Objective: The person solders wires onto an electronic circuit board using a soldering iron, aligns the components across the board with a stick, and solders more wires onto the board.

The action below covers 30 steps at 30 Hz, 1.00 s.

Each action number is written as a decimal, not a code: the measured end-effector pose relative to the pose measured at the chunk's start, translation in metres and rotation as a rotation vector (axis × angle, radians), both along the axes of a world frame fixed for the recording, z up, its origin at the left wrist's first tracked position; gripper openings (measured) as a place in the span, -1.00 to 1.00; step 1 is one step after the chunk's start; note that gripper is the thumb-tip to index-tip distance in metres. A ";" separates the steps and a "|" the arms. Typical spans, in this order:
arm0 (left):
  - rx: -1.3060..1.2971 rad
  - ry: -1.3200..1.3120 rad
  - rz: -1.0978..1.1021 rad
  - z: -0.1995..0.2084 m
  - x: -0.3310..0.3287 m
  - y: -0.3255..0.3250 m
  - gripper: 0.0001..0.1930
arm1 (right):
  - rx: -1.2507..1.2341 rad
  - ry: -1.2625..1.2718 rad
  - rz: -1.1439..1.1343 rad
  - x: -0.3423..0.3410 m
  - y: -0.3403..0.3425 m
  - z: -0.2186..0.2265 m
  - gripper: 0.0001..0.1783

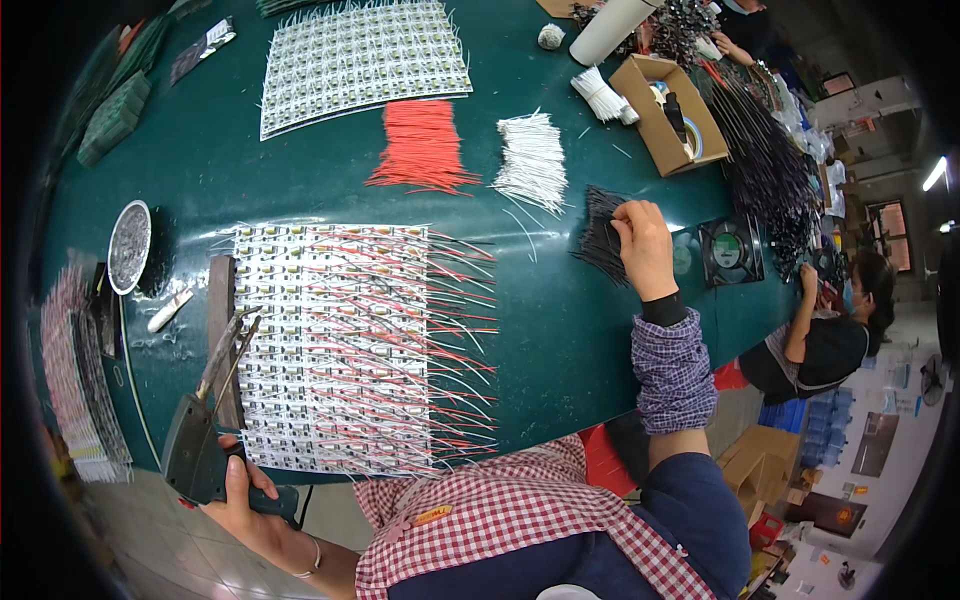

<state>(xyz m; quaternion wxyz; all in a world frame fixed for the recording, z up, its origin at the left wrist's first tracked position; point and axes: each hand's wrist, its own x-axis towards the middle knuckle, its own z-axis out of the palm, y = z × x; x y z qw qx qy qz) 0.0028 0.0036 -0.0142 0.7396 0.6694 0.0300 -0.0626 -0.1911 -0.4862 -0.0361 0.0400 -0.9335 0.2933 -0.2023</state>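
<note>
Bright even light, glossy table glare, fisheye-bent, dark edges

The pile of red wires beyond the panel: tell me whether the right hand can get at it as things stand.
Probably yes. The right hand rests on the black wires, and the red wires lie up and to its left across bare green table, with only the white wires beside the path.

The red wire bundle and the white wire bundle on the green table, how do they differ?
The red wire bundle is bright red and lies left of the white wire bundle, next to the upper sheet of small boards. The white wire bundle sits closer to the black wires that the right hand touches. The white one has a few loose strands strayed below it; the red one looks tidier. Both are short cut lengths lying flat in loose piles.
</note>
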 end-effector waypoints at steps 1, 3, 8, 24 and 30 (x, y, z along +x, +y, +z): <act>0.014 0.000 0.010 -0.001 0.000 0.000 -0.62 | -0.001 0.001 -0.002 0.000 0.000 0.000 -0.88; 0.027 0.001 0.019 -0.002 0.000 0.001 -0.62 | -0.029 -0.032 0.028 -0.001 0.000 0.000 -0.87; 0.013 0.005 0.026 -0.002 0.000 0.001 -0.62 | -0.071 -0.033 0.018 -0.005 -0.001 -0.001 -0.88; -0.012 0.006 0.015 -0.004 -0.003 0.006 -0.67 | 0.009 -0.042 -0.025 -0.003 0.007 0.006 -0.91; -0.034 0.018 -0.045 -0.003 0.001 0.002 -0.60 | -0.085 0.015 0.040 -0.003 0.006 0.013 -0.83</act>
